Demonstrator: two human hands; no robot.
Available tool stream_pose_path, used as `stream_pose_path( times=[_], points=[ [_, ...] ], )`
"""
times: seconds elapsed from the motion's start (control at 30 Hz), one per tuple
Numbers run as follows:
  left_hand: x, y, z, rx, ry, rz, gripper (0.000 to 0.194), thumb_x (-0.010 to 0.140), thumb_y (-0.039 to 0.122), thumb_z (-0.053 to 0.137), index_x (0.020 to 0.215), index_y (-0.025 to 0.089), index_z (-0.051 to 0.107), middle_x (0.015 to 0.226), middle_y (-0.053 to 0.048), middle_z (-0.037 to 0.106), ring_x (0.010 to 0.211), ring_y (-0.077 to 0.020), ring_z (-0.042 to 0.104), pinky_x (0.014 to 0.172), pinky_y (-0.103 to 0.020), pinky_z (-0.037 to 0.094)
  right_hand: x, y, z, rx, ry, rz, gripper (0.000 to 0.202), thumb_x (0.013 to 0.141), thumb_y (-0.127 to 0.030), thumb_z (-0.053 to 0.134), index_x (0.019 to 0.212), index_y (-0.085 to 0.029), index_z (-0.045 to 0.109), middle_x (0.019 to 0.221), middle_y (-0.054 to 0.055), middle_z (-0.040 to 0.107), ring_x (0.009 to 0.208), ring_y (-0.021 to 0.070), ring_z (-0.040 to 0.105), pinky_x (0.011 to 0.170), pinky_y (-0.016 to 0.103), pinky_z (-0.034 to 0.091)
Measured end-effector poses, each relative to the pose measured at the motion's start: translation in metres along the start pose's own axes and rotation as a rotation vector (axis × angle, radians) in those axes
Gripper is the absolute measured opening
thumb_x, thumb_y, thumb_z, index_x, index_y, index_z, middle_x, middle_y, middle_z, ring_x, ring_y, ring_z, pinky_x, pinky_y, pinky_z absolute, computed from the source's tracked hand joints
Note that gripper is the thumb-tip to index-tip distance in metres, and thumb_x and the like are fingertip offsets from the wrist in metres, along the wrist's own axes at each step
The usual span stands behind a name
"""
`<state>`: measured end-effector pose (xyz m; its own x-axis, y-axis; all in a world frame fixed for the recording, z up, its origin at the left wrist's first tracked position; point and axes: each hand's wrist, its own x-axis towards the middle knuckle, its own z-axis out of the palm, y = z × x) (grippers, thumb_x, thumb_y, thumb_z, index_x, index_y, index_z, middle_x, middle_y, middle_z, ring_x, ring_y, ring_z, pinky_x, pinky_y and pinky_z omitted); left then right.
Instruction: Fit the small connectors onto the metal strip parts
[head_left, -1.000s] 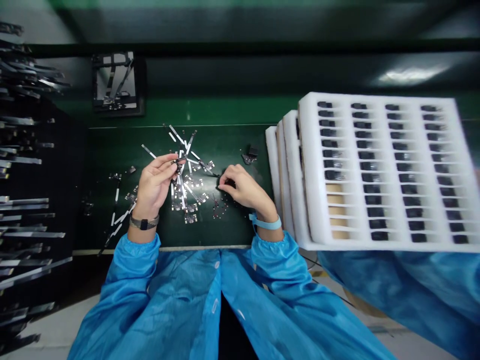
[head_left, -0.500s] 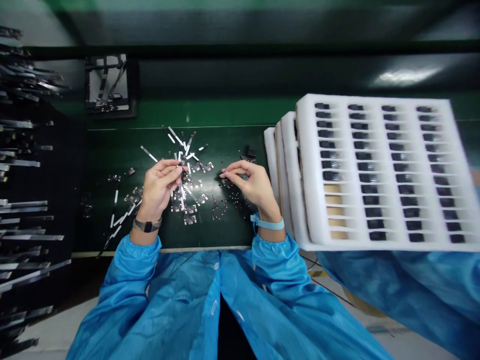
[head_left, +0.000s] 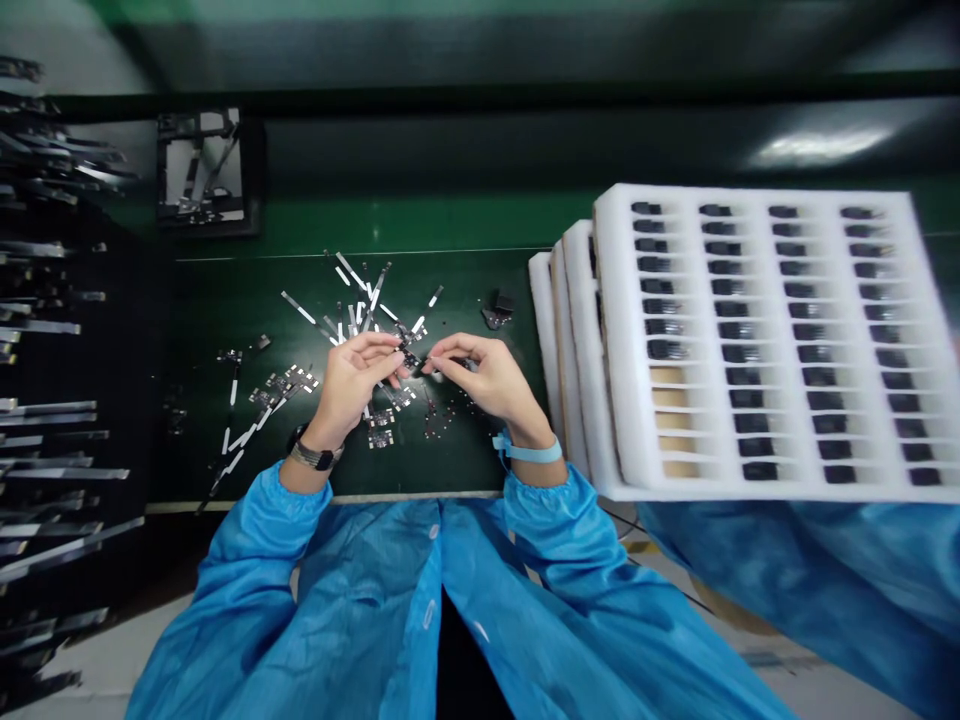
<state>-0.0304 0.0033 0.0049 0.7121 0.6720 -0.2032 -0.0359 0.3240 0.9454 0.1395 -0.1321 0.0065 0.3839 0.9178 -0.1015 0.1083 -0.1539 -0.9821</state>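
Note:
My left hand pinches a flex cable, a dark, thin piece with small metal contacts at its end, between thumb and fingers. Close to its right, my right hand has thumb and forefinger pressed together at the cable's edge; whatever lies in that pinch is too small to make out. Beneath and behind the hands spreads a loose pile of flex cables with white strips. Tiny dark bits lie scattered beside the right hand, partly covered by it.
White foam trays with dark parts in slots stand at the right. More flex cables lie left of my hands. A dark box sits at the back left, and a black rack with strips borders the left. Another person's blue sleeve shows lower right.
My left hand has moved right and slightly down from over the pile, with the flex cable in it. My right hand has shifted a little left, so the fingertips are now close together.

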Motion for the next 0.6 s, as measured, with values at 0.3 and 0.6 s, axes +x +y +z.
stream_pose_path(
  times=[0.3,0.6],
  points=[
    [-0.0004,0.0026,0.0011,0.021,0.028,-0.006,0.029,0.079,0.033,0.089,0.096,0.017,0.073,0.072,-0.004,0.075,0.063,-0.017,0.073,0.058,-0.029,0.058,0.0004,-0.0012,0.007,-0.028,-0.056,-0.008,0.025,0.099,-0.047,0.07,0.095,-0.022,0.071,0.091,0.006,0.083,0.087,0.0238,0.078,0.087,0.039,0.06],
    [-0.0009,-0.0013,0.0007,0.078,0.071,-0.013,0.03,0.075,0.034,0.091,0.093,0.017,0.073,0.076,-0.004,0.076,0.066,-0.0166,0.072,0.056,-0.026,0.054,-0.001,-0.0057,0.0091,-0.048,-0.081,-0.005,0.028,0.1,-0.049,0.069,0.093,-0.022,0.073,0.089,0.006,0.083,0.087,0.0238,0.078,0.088,0.039,0.06]
  ],
)
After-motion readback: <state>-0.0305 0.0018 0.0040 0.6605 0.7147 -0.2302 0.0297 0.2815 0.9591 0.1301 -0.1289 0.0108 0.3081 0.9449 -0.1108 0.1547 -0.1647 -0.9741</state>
